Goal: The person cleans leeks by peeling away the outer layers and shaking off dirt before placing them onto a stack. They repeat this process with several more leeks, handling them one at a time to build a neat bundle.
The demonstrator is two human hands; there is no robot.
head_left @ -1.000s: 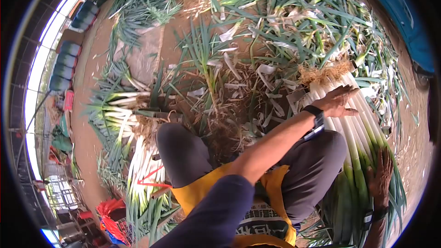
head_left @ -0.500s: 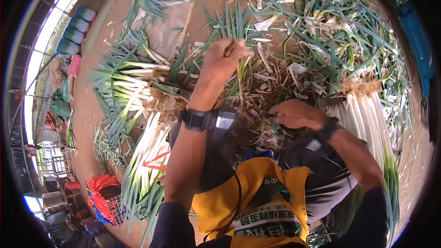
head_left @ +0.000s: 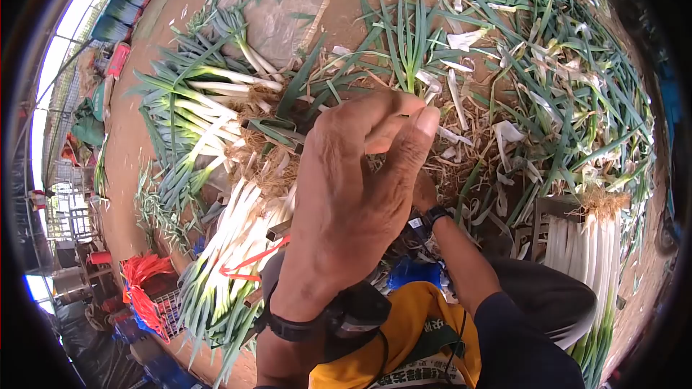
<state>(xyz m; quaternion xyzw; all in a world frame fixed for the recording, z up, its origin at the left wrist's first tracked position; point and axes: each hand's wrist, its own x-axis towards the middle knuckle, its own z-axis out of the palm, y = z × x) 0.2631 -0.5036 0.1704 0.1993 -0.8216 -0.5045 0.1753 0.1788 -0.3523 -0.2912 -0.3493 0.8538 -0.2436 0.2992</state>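
My left hand [head_left: 360, 180] is raised close to the camera, its thumb and fingers pinched together; what lies between the fingertips I cannot make out. Just beyond the fingertips a leek [head_left: 409, 47] fans out its green leaves, its lower stem hidden behind the hand. My right hand [head_left: 425, 194] is low behind my left hand, with its fingers hidden. Leeks with roots [head_left: 209, 119] lie at the left, and a red-tied bundle of leeks [head_left: 234, 234] is below them. On the right rests a row of long white leeks [head_left: 602, 248], roots toward the far side.
Stripped leaves and peelings [head_left: 548, 101] cover the ground at the right. A plastic sheet [head_left: 277, 21] lies at the far left. Red ties [head_left: 148, 281] hang over a crate [head_left: 169, 313] at the lower left. Wrapped bundles [head_left: 122, 11] line the far left edge.
My left hand has come up much closer to the camera, still pinched. My right hand has moved left, behind it. The view has shifted, so the leeks appear displaced.
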